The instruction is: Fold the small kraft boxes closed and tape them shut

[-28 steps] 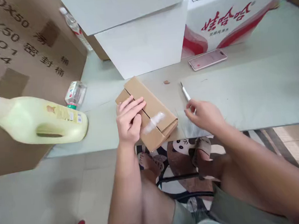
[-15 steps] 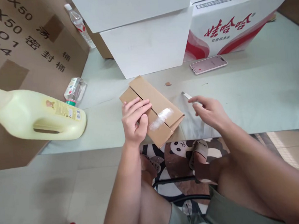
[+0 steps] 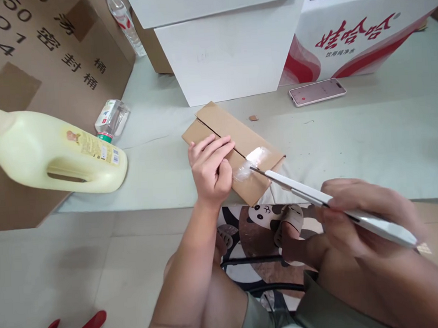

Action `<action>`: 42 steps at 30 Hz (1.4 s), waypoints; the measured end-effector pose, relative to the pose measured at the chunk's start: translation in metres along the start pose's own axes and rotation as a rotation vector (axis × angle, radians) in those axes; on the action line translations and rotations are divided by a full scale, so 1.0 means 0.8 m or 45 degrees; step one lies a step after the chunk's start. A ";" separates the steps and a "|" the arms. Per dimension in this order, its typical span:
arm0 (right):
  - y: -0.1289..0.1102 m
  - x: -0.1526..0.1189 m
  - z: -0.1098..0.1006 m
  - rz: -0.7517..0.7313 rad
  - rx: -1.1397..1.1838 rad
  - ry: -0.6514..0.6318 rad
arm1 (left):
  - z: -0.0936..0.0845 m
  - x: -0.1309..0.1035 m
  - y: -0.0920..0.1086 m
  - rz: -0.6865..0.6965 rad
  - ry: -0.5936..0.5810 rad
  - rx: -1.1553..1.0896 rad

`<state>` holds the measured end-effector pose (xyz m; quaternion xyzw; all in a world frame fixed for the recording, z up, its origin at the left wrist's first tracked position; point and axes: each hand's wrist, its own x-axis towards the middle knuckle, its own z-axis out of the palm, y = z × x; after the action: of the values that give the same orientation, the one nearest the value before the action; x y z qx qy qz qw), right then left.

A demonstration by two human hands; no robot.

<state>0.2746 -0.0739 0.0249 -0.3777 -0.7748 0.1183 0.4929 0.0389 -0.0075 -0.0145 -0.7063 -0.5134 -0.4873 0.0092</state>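
Note:
A small brown cardboard box (image 3: 222, 126) lies closed at the table's near edge, with a strip of clear tape (image 3: 256, 156) across its flap seam. My left hand (image 3: 212, 167) rests on top of it, fingers stretched across the flaps and thumb bent in. In my right hand (image 3: 361, 214) is a white utility knife (image 3: 299, 187), gripped along its handle and slightly blurred. Its blade is out and points left, the tip showing over the taped seam; whether it touches the tape I cannot tell.
Behind the box stand a white carton (image 3: 230, 53) and a red-and-white carton (image 3: 349, 40), with a phone (image 3: 317, 92) before them. To the left are a large yellow jug (image 3: 30, 152), a small clear bottle (image 3: 113, 119) and a big brown carton (image 3: 67, 89). A brown scrap (image 3: 253, 118) lies nearby.
My right hand has drawn back and turned the utility knife, so its blade now points left over the tape. My left hand stays on the box. The view has shifted slightly.

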 end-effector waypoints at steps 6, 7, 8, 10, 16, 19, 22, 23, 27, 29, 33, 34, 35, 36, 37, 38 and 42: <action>-0.007 0.024 0.010 -0.174 -0.103 -0.178 | 0.001 0.001 -0.001 -0.022 -0.012 0.007; -0.006 0.024 0.011 -0.166 -0.093 -0.207 | 0.001 0.001 -0.001 -0.024 -0.010 0.000; -0.005 0.024 0.012 -0.163 -0.085 -0.210 | 0.002 0.001 -0.001 -0.024 -0.006 -0.010; -0.003 0.023 0.014 -0.132 -0.102 -0.182 | 0.003 0.001 -0.002 -0.024 0.001 -0.030; 0.001 0.028 0.018 -0.106 -0.051 -0.227 | 0.003 0.001 -0.001 -0.033 0.000 -0.033; 0.003 0.030 0.019 -0.057 0.035 -0.231 | 0.002 0.001 -0.001 -0.026 0.004 -0.039; 0.004 0.031 0.023 0.021 0.086 -0.233 | 0.001 0.001 0.000 -0.044 -0.006 -0.033; 0.004 0.032 0.024 0.047 0.094 -0.241 | 0.001 0.001 0.000 -0.054 -0.012 -0.021; 0.005 0.036 0.031 0.157 0.096 -0.287 | 0.002 0.001 0.000 -0.077 -0.031 0.013; 0.006 0.039 0.030 0.179 0.102 -0.289 | 0.003 0.003 -0.001 -0.082 -0.025 0.005; 0.005 0.043 0.021 0.146 0.067 -0.260 | 0.006 0.005 0.000 -0.089 -0.019 -0.009; 0.004 0.044 0.018 0.122 0.054 -0.244 | 0.006 0.006 0.001 -0.086 -0.018 -0.014; 0.003 0.044 0.015 0.095 0.047 -0.226 | 0.006 0.006 0.001 -0.082 -0.018 -0.021; 0.003 0.044 0.012 0.071 0.042 -0.216 | 0.006 0.006 0.002 -0.077 -0.018 -0.028; 0.002 0.044 0.010 0.052 0.042 -0.213 | 0.006 0.006 0.003 -0.071 -0.020 -0.033; 0.001 0.044 0.008 0.048 0.041 -0.220 | 0.006 0.006 0.004 -0.069 -0.027 -0.036; 0.004 0.044 0.008 0.115 0.053 -0.280 | 0.007 0.004 0.003 -0.088 -0.042 -0.041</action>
<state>0.2627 -0.0457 0.0434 -0.3866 -0.8038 0.1973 0.4069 0.0446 -0.0038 -0.0140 -0.6962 -0.5296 -0.4838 -0.0275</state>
